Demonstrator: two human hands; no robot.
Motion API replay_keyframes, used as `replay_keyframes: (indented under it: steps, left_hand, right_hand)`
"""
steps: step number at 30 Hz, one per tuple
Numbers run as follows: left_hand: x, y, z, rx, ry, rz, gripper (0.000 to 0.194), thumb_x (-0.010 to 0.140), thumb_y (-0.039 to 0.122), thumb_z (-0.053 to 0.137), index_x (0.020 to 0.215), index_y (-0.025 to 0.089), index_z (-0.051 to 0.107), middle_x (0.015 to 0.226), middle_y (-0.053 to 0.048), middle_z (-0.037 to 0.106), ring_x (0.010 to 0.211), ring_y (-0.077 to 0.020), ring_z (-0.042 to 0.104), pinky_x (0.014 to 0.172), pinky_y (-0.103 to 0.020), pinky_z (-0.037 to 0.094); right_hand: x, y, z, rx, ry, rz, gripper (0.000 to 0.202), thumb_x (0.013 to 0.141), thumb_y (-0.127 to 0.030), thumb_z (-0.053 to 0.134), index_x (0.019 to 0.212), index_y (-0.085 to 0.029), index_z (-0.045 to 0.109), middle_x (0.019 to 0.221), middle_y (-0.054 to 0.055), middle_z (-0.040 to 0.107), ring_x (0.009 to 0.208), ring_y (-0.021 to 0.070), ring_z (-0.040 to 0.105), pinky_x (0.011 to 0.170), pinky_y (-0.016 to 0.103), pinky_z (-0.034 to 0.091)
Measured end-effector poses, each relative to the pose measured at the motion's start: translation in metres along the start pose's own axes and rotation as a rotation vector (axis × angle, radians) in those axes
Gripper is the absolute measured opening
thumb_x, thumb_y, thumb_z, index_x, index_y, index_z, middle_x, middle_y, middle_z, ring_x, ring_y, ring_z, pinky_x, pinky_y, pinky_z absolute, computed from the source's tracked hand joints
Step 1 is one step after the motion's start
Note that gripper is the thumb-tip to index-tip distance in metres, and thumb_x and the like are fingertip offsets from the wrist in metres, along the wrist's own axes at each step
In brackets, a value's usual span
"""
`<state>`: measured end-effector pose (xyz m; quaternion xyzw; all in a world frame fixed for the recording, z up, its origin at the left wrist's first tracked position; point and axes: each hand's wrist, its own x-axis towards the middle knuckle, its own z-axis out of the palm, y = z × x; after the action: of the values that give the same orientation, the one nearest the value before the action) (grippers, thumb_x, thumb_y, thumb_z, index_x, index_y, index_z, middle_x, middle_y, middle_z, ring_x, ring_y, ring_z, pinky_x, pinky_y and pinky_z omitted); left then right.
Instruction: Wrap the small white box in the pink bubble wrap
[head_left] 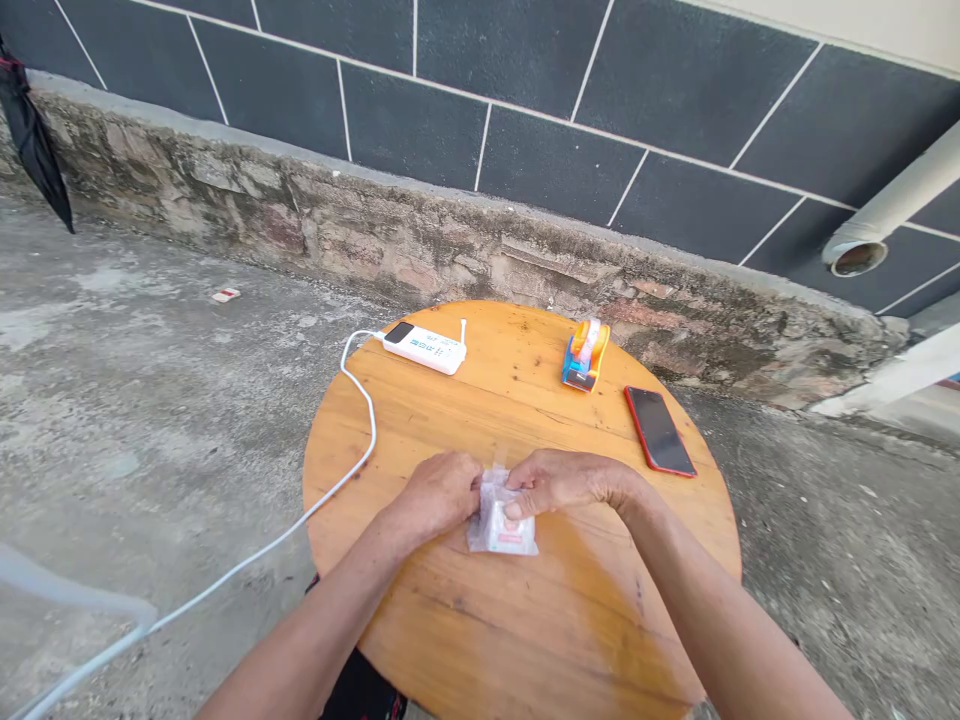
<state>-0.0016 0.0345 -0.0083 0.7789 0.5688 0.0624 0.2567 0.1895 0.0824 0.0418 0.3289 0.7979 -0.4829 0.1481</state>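
Note:
A small white box in bubble wrap (501,530) lies near the middle of the round wooden table (450,630), with a reddish mark showing through the wrap. My left hand (444,488) is closed at the package's upper left edge, its fingertips mostly hidden behind the hand. From the right, my right hand (551,484) grips the package, thumb pressed on its top and fingers at its far edge. A strip of clear material sticks out beyond the far side of the wrap.
A white device (426,347) with a cable stands at the table's back left. An orange and blue tape dispenser (585,356) is at the back right, near a red-edged phone (660,430). Beyond are a stone ledge, a pipe (892,215) and a black umbrella (31,135).

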Motion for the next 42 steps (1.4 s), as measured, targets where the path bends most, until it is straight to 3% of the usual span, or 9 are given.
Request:
replay_keyframes:
  steps: [5, 13, 17, 20, 24, 28, 32, 37, 42]
  left_hand:
    - [-0.003, 0.000, -0.001, -0.023, 0.008, 0.013, 0.017, 0.074, 0.022, 0.053, 0.065, 0.020, 0.067, 0.068, -0.005, 0.069, 0.062, -0.0181, 0.062, 0.052, -0.025, 0.032]
    - [-0.012, -0.002, -0.002, -0.086, 0.064, 0.005, 0.019, 0.076, 0.018, 0.048, 0.066, 0.019, 0.064, 0.066, -0.003, 0.067, 0.061, -0.0172, 0.060, 0.052, -0.025, 0.034]
    - [-0.034, -0.001, 0.010, -0.263, 0.316, -0.071, 0.032, 0.081, 0.013, 0.040, 0.104, 0.019, 0.061, 0.093, -0.005, 0.067, 0.080, -0.0168, 0.061, 0.066, -0.025, 0.045]
    - [-0.050, 0.005, 0.025, -0.498, 0.473, -0.006, 0.038, 0.086, 0.026, 0.047, 0.123, 0.020, 0.051, 0.110, -0.008, 0.061, 0.081, -0.0169, 0.060, 0.068, -0.027, 0.050]
    - [-0.058, 0.014, 0.045, -0.594, 0.464, 0.073, 0.035, 0.087, 0.032, 0.052, 0.121, 0.023, 0.055, 0.114, -0.007, 0.060, 0.087, -0.0182, 0.060, 0.076, -0.029, 0.051]
    - [-0.062, 0.013, 0.054, -0.705, 0.433, 0.028, 0.033, 0.087, 0.031, 0.053, 0.119, 0.023, 0.055, 0.112, -0.007, 0.060, 0.091, -0.0187, 0.060, 0.074, -0.028, 0.052]
    - [-0.065, 0.012, 0.054, -0.724, 0.435, 0.003, 0.033, 0.086, 0.031, 0.054, 0.118, 0.024, 0.056, 0.115, -0.007, 0.059, 0.092, -0.0195, 0.060, 0.074, -0.029, 0.053]
    - [-0.063, 0.016, 0.052, -0.718, 0.408, -0.044, 0.035, 0.086, 0.036, 0.054, 0.118, 0.023, 0.054, 0.109, -0.007, 0.064, 0.089, -0.0209, 0.063, 0.077, -0.034, 0.054]
    - [-0.063, 0.019, 0.050, -0.723, 0.378, -0.075, 0.037, 0.086, 0.038, 0.054, 0.119, 0.021, 0.053, 0.114, -0.009, 0.064, 0.093, -0.0229, 0.064, 0.080, -0.036, 0.054]
  right_hand:
    - [0.002, 0.012, 0.008, 0.237, 0.113, 0.039, 0.036, 0.074, -0.047, 0.070, 0.094, -0.019, 0.061, 0.081, -0.001, 0.059, 0.068, 0.0116, 0.053, 0.055, 0.021, 0.041]
    - [0.006, 0.018, 0.014, 0.321, 0.205, 0.025, 0.037, 0.074, -0.050, 0.068, 0.091, -0.017, 0.067, 0.082, 0.001, 0.063, 0.074, 0.0136, 0.056, 0.056, 0.021, 0.044]
    - [0.006, 0.019, 0.018, 0.312, 0.272, 0.044, 0.042, 0.073, -0.055, 0.068, 0.088, -0.016, 0.068, 0.078, 0.001, 0.063, 0.067, 0.0119, 0.055, 0.054, 0.021, 0.043]
    - [0.007, 0.019, 0.024, 0.318, 0.319, 0.037, 0.044, 0.073, -0.057, 0.066, 0.085, -0.015, 0.068, 0.074, 0.000, 0.061, 0.063, 0.0108, 0.053, 0.050, 0.020, 0.041]
    - [0.004, 0.016, 0.039, 0.274, 0.370, 0.011, 0.043, 0.076, -0.058, 0.063, 0.083, -0.016, 0.068, 0.070, -0.001, 0.059, 0.062, 0.0116, 0.052, 0.049, 0.020, 0.038]
    - [-0.009, 0.014, 0.059, 0.291, 0.478, -0.094, 0.038, 0.083, -0.052, 0.058, 0.090, -0.016, 0.069, 0.079, 0.001, 0.064, 0.070, 0.0136, 0.055, 0.060, 0.023, 0.042]
    - [-0.019, 0.017, 0.081, 0.434, 0.571, -0.171, 0.040, 0.082, -0.045, 0.063, 0.111, -0.018, 0.063, 0.087, 0.001, 0.064, 0.075, 0.0146, 0.055, 0.068, 0.026, 0.044]
    - [-0.017, 0.020, 0.094, 0.431, 0.641, -0.214, 0.028, 0.088, -0.035, 0.057, 0.110, -0.020, 0.065, 0.089, 0.002, 0.066, 0.079, 0.0163, 0.058, 0.069, 0.026, 0.045]
    - [-0.015, 0.019, 0.092, 0.265, 0.658, -0.212, 0.023, 0.090, -0.027, 0.053, 0.109, -0.023, 0.065, 0.096, 0.003, 0.067, 0.080, 0.0165, 0.060, 0.071, 0.025, 0.045]
